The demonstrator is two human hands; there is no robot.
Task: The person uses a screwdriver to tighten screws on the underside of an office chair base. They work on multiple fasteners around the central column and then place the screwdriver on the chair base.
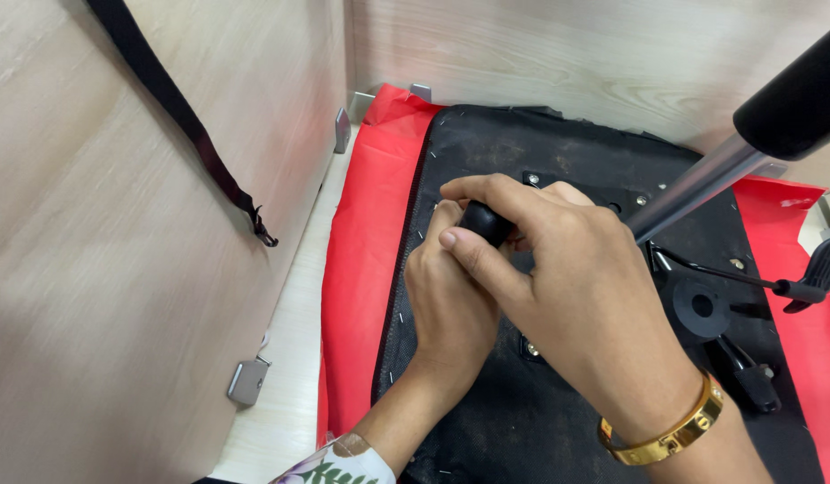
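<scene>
- Gripping a small black handle (485,220), the right hand (576,305) is seen with fingers curled around it.
- Left hand (451,300) is half hidden beneath; its finger state cannot be told.
- Black seat underside (487,421) is hemmed closely by wooden panels (119,269).

Around your work: wooden panels, red cloth and loose hardware.

You have pale wood-grain panels (119,224) rising on the left and along the back, with a black strap (177,116) hanging slantwise down the left panel and ending in a small clip. Small metal corner brackets (246,381) sit where the panels meet the light floor board, one near the bottom left and others near the far corner. A red cloth (366,260) lies spread under the black piece, showing at its left and right edges. At the right edge you can see a black lever with a rounded grip (814,278).
</scene>
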